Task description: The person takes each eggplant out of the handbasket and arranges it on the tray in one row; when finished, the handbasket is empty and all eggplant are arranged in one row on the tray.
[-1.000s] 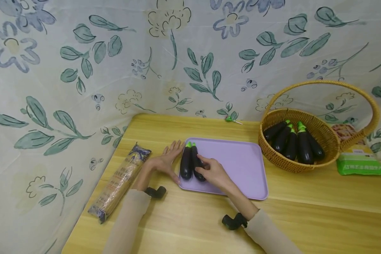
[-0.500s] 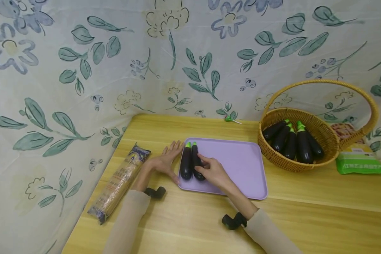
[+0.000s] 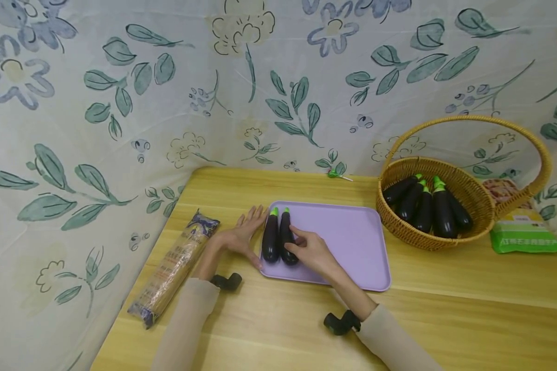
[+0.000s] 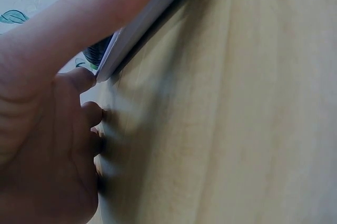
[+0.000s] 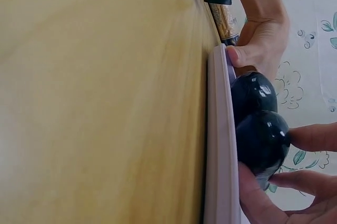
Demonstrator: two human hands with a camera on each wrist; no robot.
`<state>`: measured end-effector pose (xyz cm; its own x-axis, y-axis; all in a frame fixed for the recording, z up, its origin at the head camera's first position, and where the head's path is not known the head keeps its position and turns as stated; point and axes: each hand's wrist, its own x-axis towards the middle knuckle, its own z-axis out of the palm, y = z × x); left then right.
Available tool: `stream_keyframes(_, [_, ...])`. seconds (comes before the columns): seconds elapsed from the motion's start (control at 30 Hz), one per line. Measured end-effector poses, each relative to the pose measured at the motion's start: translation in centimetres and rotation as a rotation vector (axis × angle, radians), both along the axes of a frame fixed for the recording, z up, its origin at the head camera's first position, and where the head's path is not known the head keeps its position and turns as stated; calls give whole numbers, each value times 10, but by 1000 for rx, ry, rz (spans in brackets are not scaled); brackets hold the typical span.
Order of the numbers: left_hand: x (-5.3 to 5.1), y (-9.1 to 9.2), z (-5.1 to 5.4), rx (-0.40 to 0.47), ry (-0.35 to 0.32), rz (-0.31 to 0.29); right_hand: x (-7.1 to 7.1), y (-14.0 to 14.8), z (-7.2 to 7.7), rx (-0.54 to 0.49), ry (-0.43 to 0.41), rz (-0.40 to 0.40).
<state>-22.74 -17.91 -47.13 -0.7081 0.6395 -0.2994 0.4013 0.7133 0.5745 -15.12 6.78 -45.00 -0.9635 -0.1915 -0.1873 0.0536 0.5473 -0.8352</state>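
Your right hand [image 3: 314, 253] pinches the right eggplant [image 3: 285, 232], which lies on the purple tray [image 3: 353, 247] with its long axis going away from you, green stem [image 3: 286, 210] far. Your left hand [image 3: 241, 238], fingers spread wide, is at the tray's left edge, and the second eggplant [image 3: 271, 239] lies between the hands.

Dried noodles in a clear wrapper [image 3: 173, 270] lie slantwise on the wooden table [image 3: 269, 324], left; a green lollipop [image 3: 338, 173] — stick rightward — lies before the floral cloth [image 3: 288, 67]; green-and-yellow bag [image 3: 525, 234], far right.
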Motion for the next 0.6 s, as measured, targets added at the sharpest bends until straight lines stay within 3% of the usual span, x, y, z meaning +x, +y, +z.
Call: stream_keyframes(0.6, [1,1,1,-7,0,5,-2,1,-3,-27,7,0])
